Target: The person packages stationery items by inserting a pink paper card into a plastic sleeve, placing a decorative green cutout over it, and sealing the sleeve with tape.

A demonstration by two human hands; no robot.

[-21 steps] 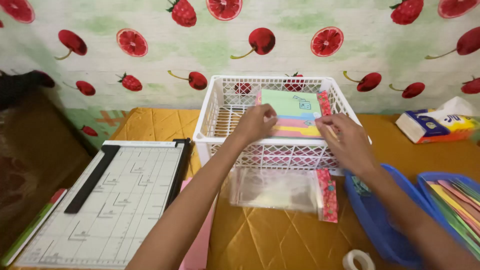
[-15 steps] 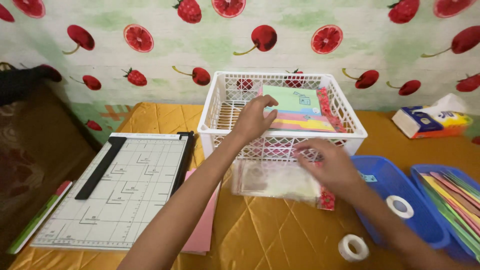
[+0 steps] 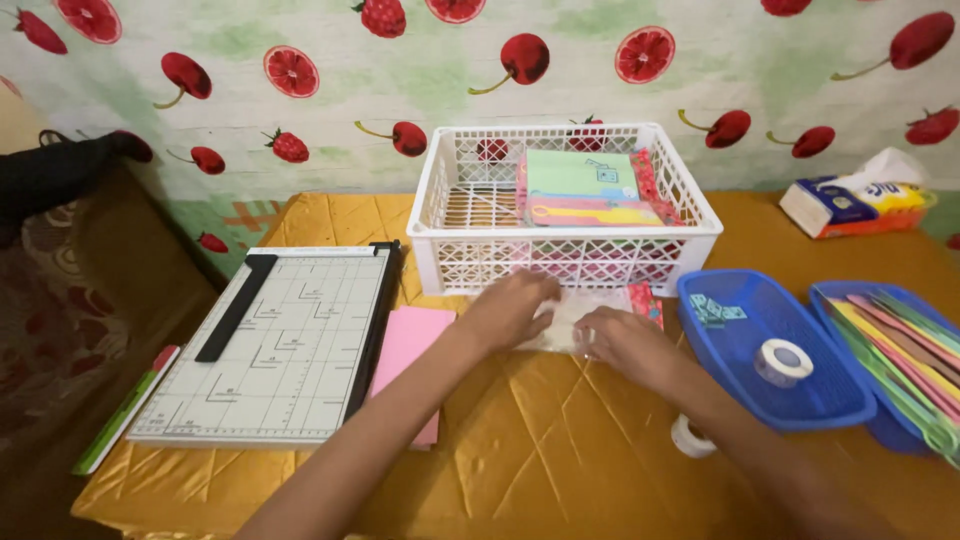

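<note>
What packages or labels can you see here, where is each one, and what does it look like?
Clear plastic packet: on the gold cloth in front of the white basket, flat, see-through with a red end, under the left hand and right hand.
Tissue pack: far right by the wall, soft block, white, blue and orange.
Stack of packets: inside the basket, flat, green on top, pink and yellow edges.
</note>
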